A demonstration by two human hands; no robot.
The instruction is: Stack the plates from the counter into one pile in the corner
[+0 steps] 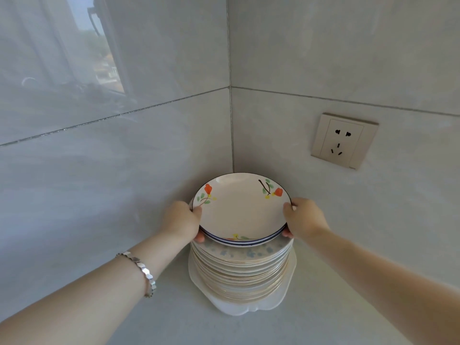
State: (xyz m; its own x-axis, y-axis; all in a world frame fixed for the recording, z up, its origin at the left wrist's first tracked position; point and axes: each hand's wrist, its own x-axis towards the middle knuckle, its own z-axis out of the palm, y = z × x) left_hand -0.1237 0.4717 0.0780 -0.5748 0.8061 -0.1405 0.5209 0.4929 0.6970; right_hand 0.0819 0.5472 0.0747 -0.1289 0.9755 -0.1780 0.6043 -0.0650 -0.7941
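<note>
A tall pile of plates (242,270) stands in the corner of the counter, resting on a wide white scalloped plate (249,306). Above the pile I hold a few flower-painted plates with blue rims (241,210), nested together. My left hand (183,220) grips their left edge, thumb on top and fingers underneath. My right hand (302,219) grips their right edge the same way. The held plates sit just over the pile's top plate, which has blue speckles (251,251); whether they touch it I cannot tell.
Two tiled walls meet right behind the pile at the corner (231,145). A beige wall socket (344,140) is on the right wall above the counter. The grey counter (124,314) stretches to the left and front of the pile. A silver bracelet (142,268) is on my left wrist.
</note>
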